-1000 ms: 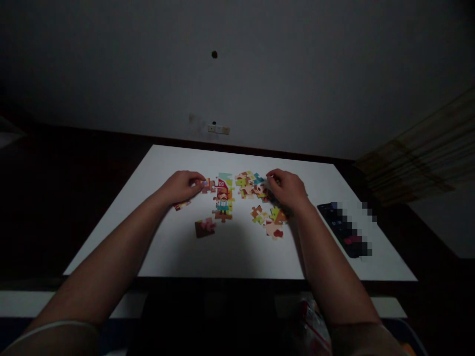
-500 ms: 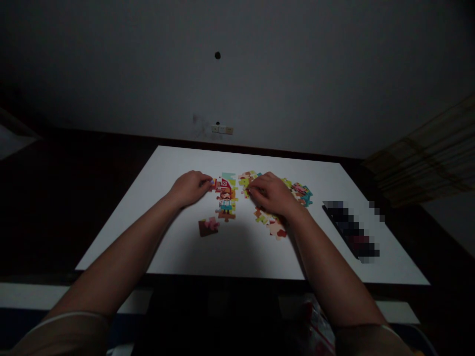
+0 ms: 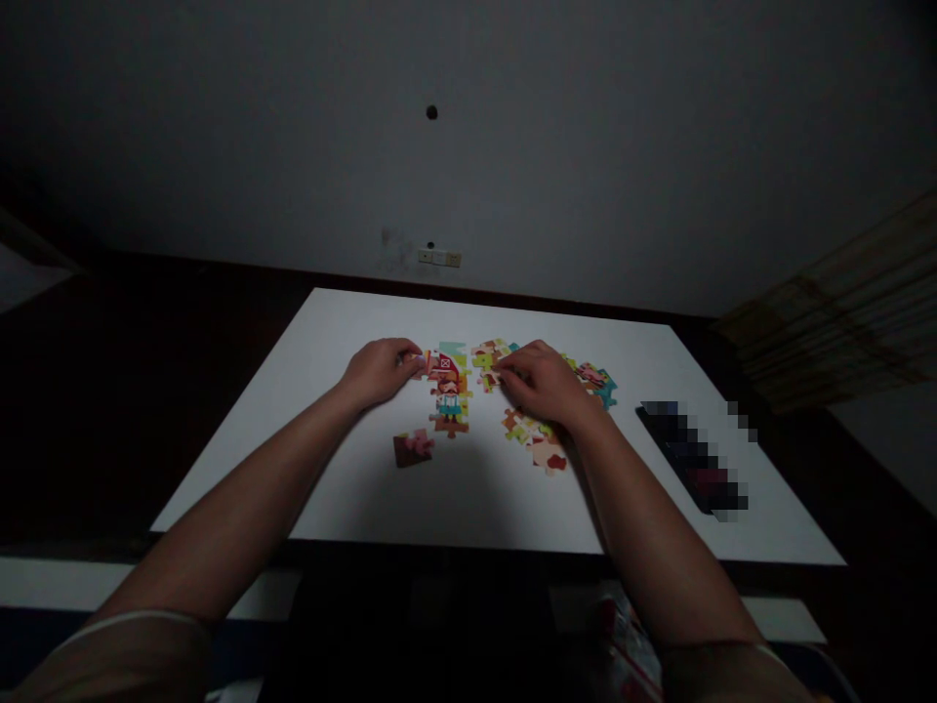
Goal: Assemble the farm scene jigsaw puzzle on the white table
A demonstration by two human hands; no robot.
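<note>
My left hand [image 3: 379, 373] is closed, thumb and finger pinching a small jigsaw puzzle piece [image 3: 421, 364] at the left edge of a joined puzzle section [image 3: 449, 400]. That section shows a red barn and a figure in blue. My right hand [image 3: 543, 383] is closed too, its fingertips on a jigsaw puzzle piece [image 3: 490, 379] at the left side of a spread of loose pieces [image 3: 542, 451]. The hand and wrist hide part of that spread. Two joined pieces, brown and pink [image 3: 414, 448], lie below the joined section.
The white table [image 3: 344, 508] carries everything. A dark flat object [image 3: 677, 451], partly pixelated, lies on its right side. Beyond the far edge stands a grey wall with sockets [image 3: 439, 258]. A patterned curtain [image 3: 827, 332] hangs at the right.
Both hands stay nearly in place. The right fingertips have shifted slightly to the right among the pieces. The view has moved very slightly.
</note>
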